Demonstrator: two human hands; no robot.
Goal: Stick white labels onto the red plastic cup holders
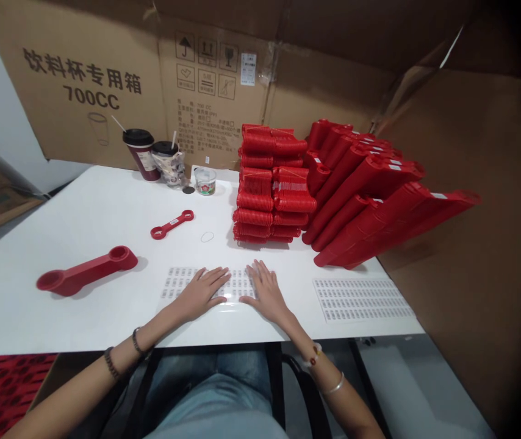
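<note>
My left hand [204, 292] lies flat with its fingers spread on a sheet of small printed labels [177, 281] near the table's front edge. My right hand [264, 291] rests on the right part of the same sheet, its fingers also stretched out. Both palms partly cover the labels, and neither hand grips anything. Left of the hands lies a stack of red double-ringed plastic pieces [89, 273]. Beyond the sheet is a single red piece [172, 224] bearing a white label, and beside it a thin rubber band [207, 236].
Bundled red pieces [272, 198] are piled at the back, with long red stacks [379, 201] leaning to their right. Another label sheet [361, 299] lies at the right. Two lidded cups [140, 155] and a small clear tub [205, 182] stand before the cardboard wall [334, 79].
</note>
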